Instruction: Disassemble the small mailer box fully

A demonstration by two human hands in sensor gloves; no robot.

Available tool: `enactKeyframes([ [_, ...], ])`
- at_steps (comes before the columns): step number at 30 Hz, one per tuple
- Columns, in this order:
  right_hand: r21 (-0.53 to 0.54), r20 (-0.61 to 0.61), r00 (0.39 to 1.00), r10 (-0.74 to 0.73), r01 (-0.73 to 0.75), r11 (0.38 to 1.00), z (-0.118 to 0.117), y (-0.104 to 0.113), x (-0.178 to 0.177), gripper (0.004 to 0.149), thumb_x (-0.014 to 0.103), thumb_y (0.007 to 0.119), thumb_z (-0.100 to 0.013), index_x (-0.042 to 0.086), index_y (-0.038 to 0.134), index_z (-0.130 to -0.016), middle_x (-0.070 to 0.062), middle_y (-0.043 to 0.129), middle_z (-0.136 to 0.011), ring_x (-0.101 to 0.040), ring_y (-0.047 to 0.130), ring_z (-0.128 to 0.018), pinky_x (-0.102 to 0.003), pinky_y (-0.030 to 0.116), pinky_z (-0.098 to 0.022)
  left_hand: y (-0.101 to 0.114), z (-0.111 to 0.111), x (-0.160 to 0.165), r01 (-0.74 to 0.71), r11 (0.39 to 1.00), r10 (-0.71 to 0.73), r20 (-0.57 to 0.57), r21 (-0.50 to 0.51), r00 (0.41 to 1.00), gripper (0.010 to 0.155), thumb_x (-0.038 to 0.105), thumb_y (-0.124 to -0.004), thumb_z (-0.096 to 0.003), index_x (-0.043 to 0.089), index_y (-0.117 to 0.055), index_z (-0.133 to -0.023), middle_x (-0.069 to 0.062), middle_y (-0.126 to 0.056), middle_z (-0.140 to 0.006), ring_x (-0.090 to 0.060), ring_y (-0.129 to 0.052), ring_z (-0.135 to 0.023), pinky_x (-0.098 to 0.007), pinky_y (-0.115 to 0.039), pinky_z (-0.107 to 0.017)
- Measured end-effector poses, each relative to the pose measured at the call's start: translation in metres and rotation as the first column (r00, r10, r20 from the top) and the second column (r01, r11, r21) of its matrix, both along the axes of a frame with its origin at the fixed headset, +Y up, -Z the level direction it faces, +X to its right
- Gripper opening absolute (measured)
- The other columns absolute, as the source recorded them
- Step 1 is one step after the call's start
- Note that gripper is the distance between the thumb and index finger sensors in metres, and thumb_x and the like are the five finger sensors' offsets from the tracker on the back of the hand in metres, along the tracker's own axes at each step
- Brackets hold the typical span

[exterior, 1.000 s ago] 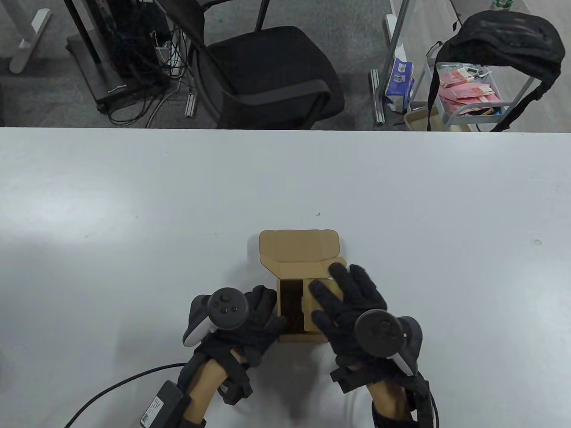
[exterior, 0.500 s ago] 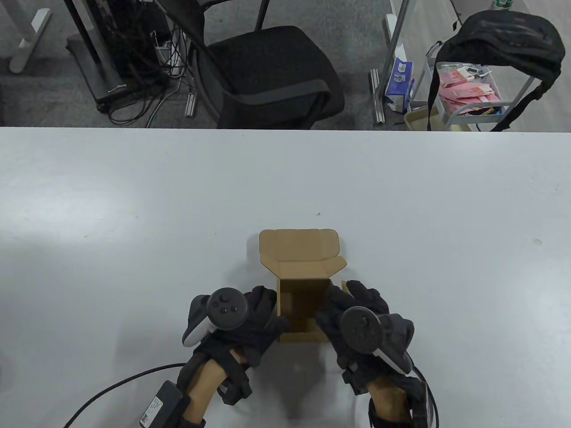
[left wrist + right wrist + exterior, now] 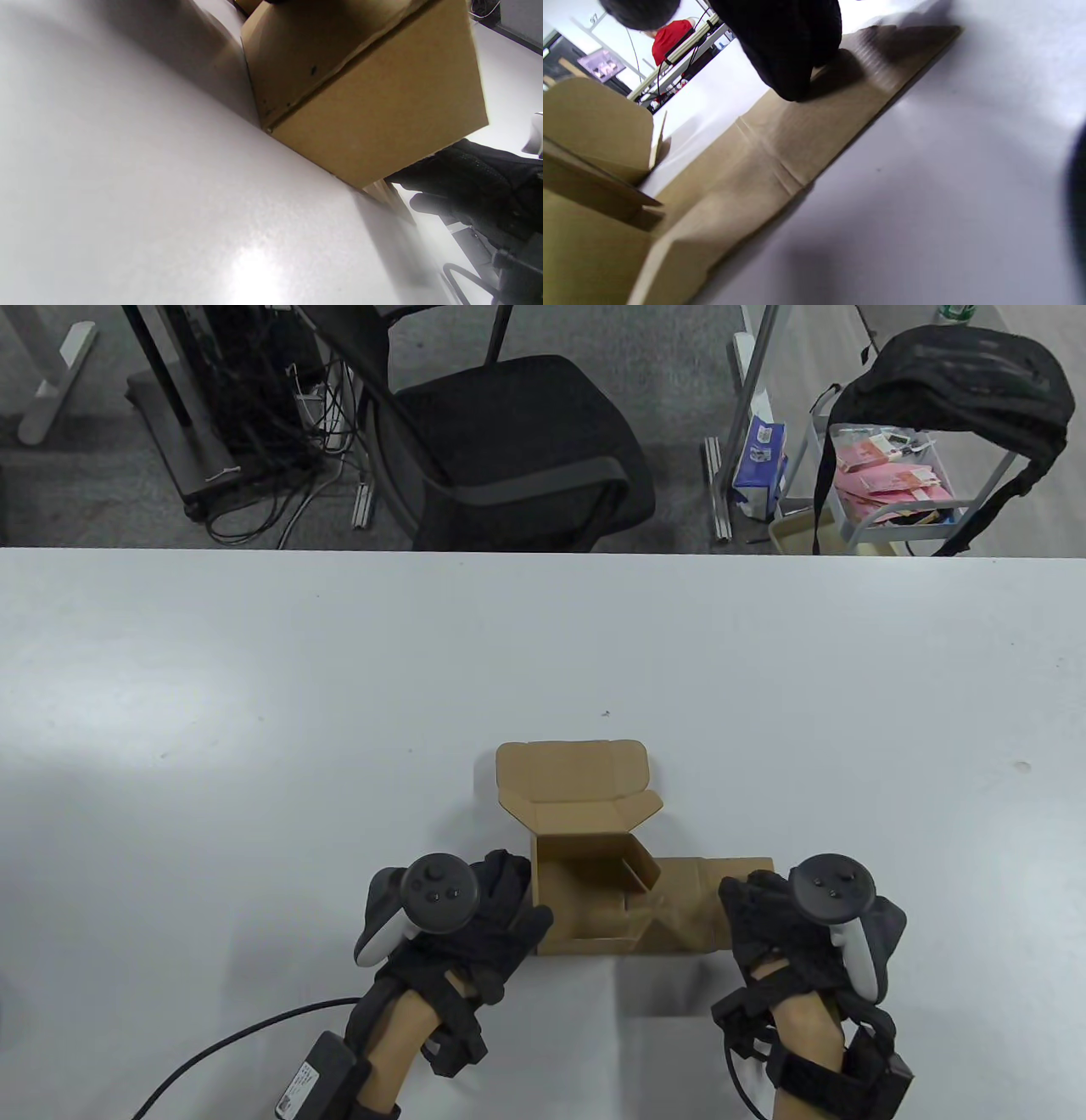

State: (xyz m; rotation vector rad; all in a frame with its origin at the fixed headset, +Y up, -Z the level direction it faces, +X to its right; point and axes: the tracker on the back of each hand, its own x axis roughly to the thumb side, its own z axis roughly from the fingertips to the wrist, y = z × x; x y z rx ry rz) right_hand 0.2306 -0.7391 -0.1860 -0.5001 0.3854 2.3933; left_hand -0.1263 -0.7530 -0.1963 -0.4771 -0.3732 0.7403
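The small brown mailer box (image 3: 585,899) stands on the white table (image 3: 339,687) near its front edge. Its lid (image 3: 570,770) stands open at the back. Its right side panel (image 3: 691,903) lies unfolded flat on the table. My left hand (image 3: 516,899) holds the box's left wall, thumb at the front corner. My right hand (image 3: 751,912) presses on the outer end of the flat panel. In the right wrist view a fingertip (image 3: 791,63) rests on top of that panel (image 3: 780,144). The left wrist view shows the box's outer walls (image 3: 373,106) and my right hand (image 3: 475,186) beyond.
A black cable (image 3: 221,1044) runs from my left wrist off the bottom left. Beyond the table's far edge stand a black office chair (image 3: 509,441) and a cart with a black backpack (image 3: 959,381).
My right hand moved from inside the box out to the right, drawing the right side panel out and laying it flat. My left hand stayed on the left wall.
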Motion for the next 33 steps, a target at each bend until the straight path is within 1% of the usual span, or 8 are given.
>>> enactKeyframes([
  [5,0.032,-0.009,0.997,0.075,-0.074,0.997,0.001,0.003,-0.009,0.066,0.055,0.064,-0.038,0.012,0.075,-0.087,-0.002,0.055,-0.106,-0.033,0.025,-0.105,-0.056,0.03,-0.077,0.002,0.001,0.001,0.015,0.999,-0.014,-0.009,0.03,1.0,0.091,0.072,-0.052,-0.0463,0.01,-0.035,-0.111,-0.018,-0.025,-0.116,-0.047,-0.026,-0.106,-0.065,-0.027,-0.075],
  [13,0.276,-0.099,0.958,0.271,-0.235,0.932,-0.003,0.026,-0.049,0.066,0.059,0.072,-0.034,0.025,0.072,-0.09,0.005,0.049,-0.11,-0.033,0.026,-0.107,-0.058,0.031,-0.077,0.001,0.001,0.002,0.007,1.0,-0.007,-0.01,0.017,1.0,0.091,0.072,-0.052,-0.0463,0.009,-0.035,-0.11,-0.018,-0.024,-0.116,-0.047,-0.026,-0.106,-0.065,-0.027,-0.075],
  [19,0.25,-0.076,0.894,0.442,-0.412,0.876,-0.028,0.028,-0.071,0.06,0.054,0.077,-0.034,0.028,0.077,-0.088,0.007,0.051,-0.111,-0.033,0.03,-0.109,-0.058,0.031,-0.078,0.001,0.0,0.003,0.001,1.0,-0.001,-0.004,0.015,1.0,0.091,0.071,-0.053,-0.0465,0.009,-0.034,-0.11,-0.018,-0.024,-0.116,-0.047,-0.026,-0.106,-0.065,-0.027,-0.075],
  [23,0.197,-0.008,0.84,0.543,-0.531,0.824,-0.042,0.021,-0.073,0.057,0.053,0.075,-0.035,0.03,0.08,-0.086,0.007,0.054,-0.11,-0.033,0.034,-0.109,-0.059,0.033,-0.078,0.002,-0.001,0.003,0.007,1.0,-0.007,0.007,0.022,1.0,0.091,0.071,-0.053,-0.0467,0.009,-0.034,-0.11,-0.018,-0.024,-0.116,-0.047,-0.026,-0.106,-0.065,-0.027,-0.075],
  [26,0.176,0.021,0.843,0.538,-0.533,0.828,-0.046,0.02,-0.069,0.058,0.054,0.074,-0.034,0.029,0.079,-0.087,0.007,0.052,-0.111,-0.033,0.032,-0.108,-0.058,0.032,-0.078,0.002,0.0,0.003,0.004,1.0,-0.004,0.003,0.02,1.0,0.091,0.071,-0.053,-0.0468,0.009,-0.034,-0.11,-0.018,-0.024,-0.116,-0.047,-0.026,-0.106,-0.065,-0.027,-0.075],
  [29,0.217,0.004,0.871,0.492,-0.481,0.849,-0.037,0.031,-0.066,0.059,0.053,0.075,-0.035,0.025,0.078,-0.087,0.003,0.052,-0.11,-0.035,0.034,-0.106,-0.058,0.037,-0.075,0.002,0.001,0.004,0.014,1.0,-0.013,-0.007,0.024,1.0,0.091,0.072,-0.052,-0.0466,0.009,-0.034,-0.111,-0.018,-0.024,-0.116,-0.047,-0.026,-0.106,-0.065,-0.027,-0.075],
  [31,0.304,0.043,0.884,0.466,-0.456,0.836,-0.023,0.049,-0.065,0.06,0.053,0.077,-0.034,0.022,0.08,-0.085,-0.002,0.059,-0.106,-0.037,0.047,-0.101,-0.057,0.045,-0.071,0.002,0.002,0.005,0.019,0.999,-0.018,-0.018,0.025,1.0,0.091,0.071,-0.052,-0.0466,0.009,-0.034,-0.111,-0.018,-0.024,-0.116,-0.047,-0.026,-0.106,-0.065,-0.027,-0.075],
  [33,0.408,0.035,0.899,0.436,-0.411,0.815,-0.009,0.064,-0.067,0.056,0.054,0.078,-0.034,0.02,0.089,-0.077,-0.007,0.078,-0.094,-0.038,0.07,-0.087,-0.055,0.06,-0.061,0.003,0.003,0.006,0.027,0.999,-0.027,-0.025,0.034,0.999,0.09,0.072,-0.052,-0.0467,0.009,-0.036,-0.11,-0.018,-0.025,-0.116,-0.047,-0.027,-0.105,-0.065,-0.027,-0.075],
])
